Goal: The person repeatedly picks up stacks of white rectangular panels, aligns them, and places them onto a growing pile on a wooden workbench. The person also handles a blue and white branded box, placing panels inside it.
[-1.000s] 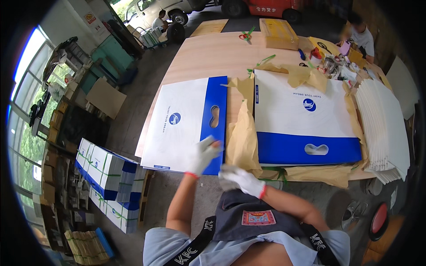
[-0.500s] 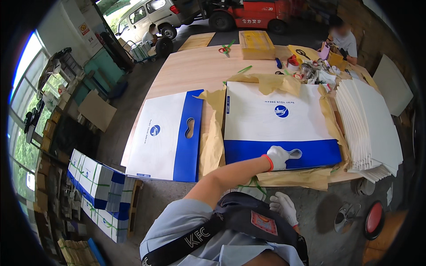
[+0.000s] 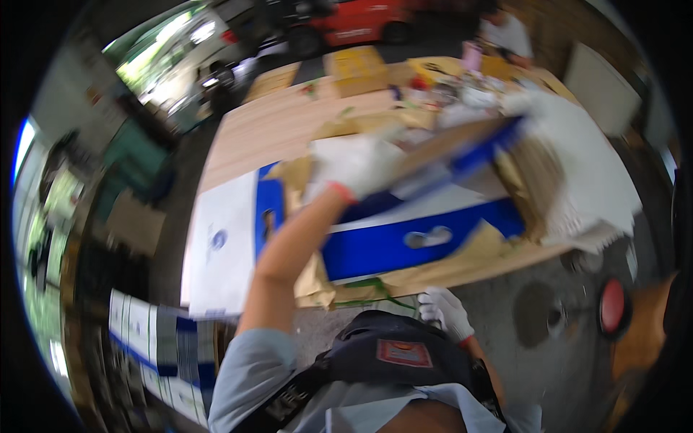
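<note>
My left hand, in a white glove, is stretched out over the table and grips the near end of a flat white-and-blue carton sheet. The sheet is lifted off the table, tilted and blurred. Under it another flat white carton with a blue band and handle slot lies on brown paper. My gloved right hand hangs low by the table's near edge, close to my body, with nothing in it.
A second flat white-and-blue carton lies at the table's left end. A stack of white sheets sits at the right. Stacked boxes stand on the floor to the left. Another person works at the far end.
My left hand went from the blue band of the right-hand carton to gripping a carton sheet and raising it off the pile. My right hand stayed low near my waist.
</note>
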`<state>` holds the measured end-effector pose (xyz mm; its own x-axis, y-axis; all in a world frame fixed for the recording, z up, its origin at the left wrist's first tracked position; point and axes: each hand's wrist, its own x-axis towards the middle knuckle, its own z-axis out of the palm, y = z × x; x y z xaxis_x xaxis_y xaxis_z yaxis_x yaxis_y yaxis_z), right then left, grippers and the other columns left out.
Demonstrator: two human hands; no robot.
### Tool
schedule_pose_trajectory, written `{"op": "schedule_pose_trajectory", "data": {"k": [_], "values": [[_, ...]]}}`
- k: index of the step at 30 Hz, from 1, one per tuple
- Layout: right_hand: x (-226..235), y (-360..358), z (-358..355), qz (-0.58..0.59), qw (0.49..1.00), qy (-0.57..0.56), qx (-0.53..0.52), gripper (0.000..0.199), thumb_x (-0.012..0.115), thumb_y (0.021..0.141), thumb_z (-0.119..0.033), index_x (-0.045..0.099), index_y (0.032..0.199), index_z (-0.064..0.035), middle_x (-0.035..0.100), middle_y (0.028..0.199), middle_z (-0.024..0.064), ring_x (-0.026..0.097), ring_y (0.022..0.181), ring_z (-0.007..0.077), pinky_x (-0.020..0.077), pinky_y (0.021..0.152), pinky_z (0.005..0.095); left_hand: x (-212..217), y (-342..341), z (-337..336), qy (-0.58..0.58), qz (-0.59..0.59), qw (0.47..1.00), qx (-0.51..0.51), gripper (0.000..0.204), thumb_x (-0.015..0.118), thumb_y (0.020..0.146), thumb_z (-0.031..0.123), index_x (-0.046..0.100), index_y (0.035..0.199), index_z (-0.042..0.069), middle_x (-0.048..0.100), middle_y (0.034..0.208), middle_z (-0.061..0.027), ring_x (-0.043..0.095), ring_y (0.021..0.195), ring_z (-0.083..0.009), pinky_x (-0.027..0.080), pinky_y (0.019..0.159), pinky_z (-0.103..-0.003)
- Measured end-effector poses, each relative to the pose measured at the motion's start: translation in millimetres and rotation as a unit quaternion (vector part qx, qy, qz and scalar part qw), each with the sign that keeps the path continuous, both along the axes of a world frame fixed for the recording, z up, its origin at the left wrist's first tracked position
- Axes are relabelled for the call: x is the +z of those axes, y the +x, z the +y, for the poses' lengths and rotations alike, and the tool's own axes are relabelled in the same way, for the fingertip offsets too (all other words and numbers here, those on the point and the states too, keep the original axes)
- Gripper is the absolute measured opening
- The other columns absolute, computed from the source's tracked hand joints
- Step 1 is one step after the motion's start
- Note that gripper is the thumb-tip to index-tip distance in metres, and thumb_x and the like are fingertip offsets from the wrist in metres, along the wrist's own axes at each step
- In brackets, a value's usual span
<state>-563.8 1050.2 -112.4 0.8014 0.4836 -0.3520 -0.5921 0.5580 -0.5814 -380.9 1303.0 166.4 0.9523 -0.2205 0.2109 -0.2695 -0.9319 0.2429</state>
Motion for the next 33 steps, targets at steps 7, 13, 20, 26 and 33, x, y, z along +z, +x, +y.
{"op": "schedule_pose_trajectory", "data": {"k": [7,13,20,26,33], "values": [[90.5,79.5,-100.5,-0.361,0.760,-0.474,-0.261,0.021,0.055,0.098,-0.018,0.062,0.112,-0.0049,0.066,0.097,0.0044,0.062,0.085,0.0118,0.0513,0.072,0.0286,34.4,-27.8,-8.3,0.030,-0.180,0.976,-0.118,0.055,0.065,0.090,0.021,0.049,0.142,0.022,0.066,0.100,-0.0184,0.069,0.079,-0.0332,0.056,0.068,-0.040],[182.2,127.1,-230.6,-0.325,0.354,-0.824,-0.301,0.036,0.063,0.090,-0.036,0.062,0.114,-0.0097,0.067,0.110,0.0101,0.061,0.103,0.0280,0.0467,0.091,0.0401,-56.4,7.0,-38.6,-0.091,0.111,0.969,-0.200,0.062,0.073,0.087,0.020,0.048,0.144,0.026,0.061,0.127,-0.0228,0.060,0.116,-0.0355,0.048,0.099,-0.037],[169.8,196.8,-273.2,-0.438,0.200,-0.869,-0.110,0.031,0.060,0.087,-0.034,0.065,0.111,-0.0147,0.068,0.107,0.0048,0.061,0.106,0.0240,0.0468,0.092,0.0390,-145.5,19.2,-41.5,-0.293,0.198,0.928,-0.114,0.052,0.072,0.086,0.011,0.057,0.136,0.020,0.059,0.131,-0.0201,0.063,0.114,-0.0312,0.051,0.090,-0.034],[193.1,222.1,-353.8,-0.489,0.046,-0.871,-0.033,0.026,0.048,0.091,-0.014,0.062,0.112,-0.0087,0.066,0.107,0.0110,0.063,0.101,0.0267,0.0491,0.088,0.0396,-127.1,18.2,-73.0,-0.274,0.271,0.914,-0.128,0.048,0.070,0.090,0.027,0.056,0.136,0.023,0.065,0.105,-0.0082,0.062,0.072,-0.0158,0.052,0.067,-0.030],[288.9,132.8,-76.9,-0.729,0.080,-0.679,0.021,0.004,0.057,0.081,-0.015,0.059,0.078,-0.0134,0.050,0.072,0.0072,0.055,0.064,0.0252,0.0417,0.058,0.0408,-133.8,36.4,-83.5,-0.516,0.407,0.750,-0.079,0.057,0.047,0.098,0.056,0.054,0.130,0.009,0.063,0.103,-0.0087,0.060,0.072,-0.0183,0.051,0.061,-0.032]]}}
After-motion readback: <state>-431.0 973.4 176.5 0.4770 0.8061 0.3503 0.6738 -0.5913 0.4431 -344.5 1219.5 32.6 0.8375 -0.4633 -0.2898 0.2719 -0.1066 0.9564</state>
